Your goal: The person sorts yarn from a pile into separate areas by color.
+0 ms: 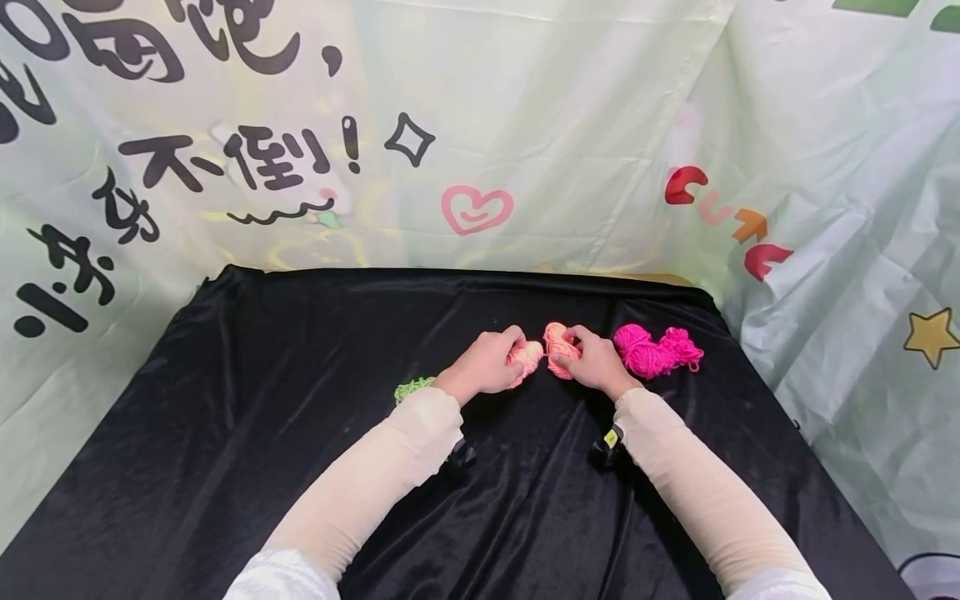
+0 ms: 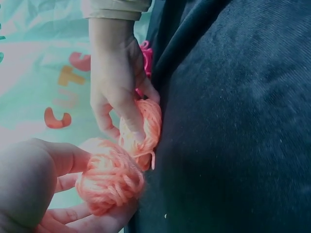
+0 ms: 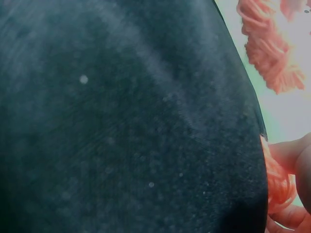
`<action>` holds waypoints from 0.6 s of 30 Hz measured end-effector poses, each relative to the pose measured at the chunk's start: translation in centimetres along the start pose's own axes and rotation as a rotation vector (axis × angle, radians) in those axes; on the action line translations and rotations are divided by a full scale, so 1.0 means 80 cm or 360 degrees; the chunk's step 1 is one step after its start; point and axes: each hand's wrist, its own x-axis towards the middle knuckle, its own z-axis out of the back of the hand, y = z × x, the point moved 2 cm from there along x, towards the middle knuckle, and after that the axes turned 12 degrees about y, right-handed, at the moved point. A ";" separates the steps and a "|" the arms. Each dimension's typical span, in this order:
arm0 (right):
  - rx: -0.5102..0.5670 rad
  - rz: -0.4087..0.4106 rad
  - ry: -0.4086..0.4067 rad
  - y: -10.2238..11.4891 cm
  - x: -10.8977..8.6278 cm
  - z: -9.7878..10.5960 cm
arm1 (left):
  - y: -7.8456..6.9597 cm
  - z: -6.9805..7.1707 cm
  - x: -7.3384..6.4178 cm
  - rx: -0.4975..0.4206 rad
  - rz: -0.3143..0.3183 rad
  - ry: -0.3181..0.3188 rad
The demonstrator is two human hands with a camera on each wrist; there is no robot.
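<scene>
My left hand (image 1: 486, 364) grips a small ball of light peach yarn (image 1: 529, 358), thumb on one side and fingers beneath, as the left wrist view shows. Just to its right, my right hand (image 1: 597, 364) pinches a bundle of orange yarn (image 1: 557, 342) between thumb and fingers, low by the black cloth. The two bundles sit close together in the head view. At the right edge of the right wrist view, the orange yarn (image 3: 279, 187) shows beside part of my thumb, with the peach yarn (image 3: 272, 53) above it.
A bright pink yarn bundle (image 1: 654, 352) lies right of my right hand. Green yarn (image 1: 411, 388) lies to the left, partly hidden behind my left forearm. Black cloth (image 1: 285, 400) with folds covers the table. Printed pale curtains (image 1: 555, 150) stand behind and at the sides.
</scene>
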 end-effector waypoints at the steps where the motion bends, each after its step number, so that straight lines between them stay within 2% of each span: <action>1: 0.0006 -0.0005 0.0003 -0.001 0.000 0.000 | -0.001 -0.001 0.002 -0.0002 -0.0002 -0.0004; 11: 0.0016 -0.0022 -0.0009 -0.003 0.000 -0.002 | -0.005 -0.009 0.014 0.0016 -0.0033 -0.0035; 18: 0.0011 -0.0032 -0.0015 -0.001 -0.001 -0.003 | -0.002 -0.015 0.021 -0.0088 0.0081 -0.0088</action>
